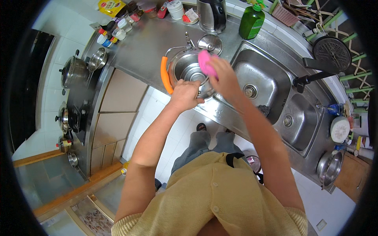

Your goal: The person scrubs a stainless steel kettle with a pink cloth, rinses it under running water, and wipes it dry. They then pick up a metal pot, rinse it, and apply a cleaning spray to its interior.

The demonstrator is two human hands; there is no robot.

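Observation:
A stainless steel kettle (180, 63) stands uncovered on the counter, its orange handle (165, 75) swung down to the left. My left hand (186, 95) grips the kettle's near rim, fingers over the edge. In my right hand (222, 73) is a pink sponge or scrubber (205, 63), held at the right side of the kettle's mouth. Whether it touches the metal I cannot tell. Just behind the kettle lies a round steel lid (210, 44). The kettle's near right side is partly hidden by my hands.
To the right is a double-bowl steel sink (265, 70) with a black tap (313, 77). A green pump bottle (251, 23) and a steel electric kettle (211, 16) stand at the back. Jars (121, 32) line the back left, and a pot (72, 72) sits on the stove.

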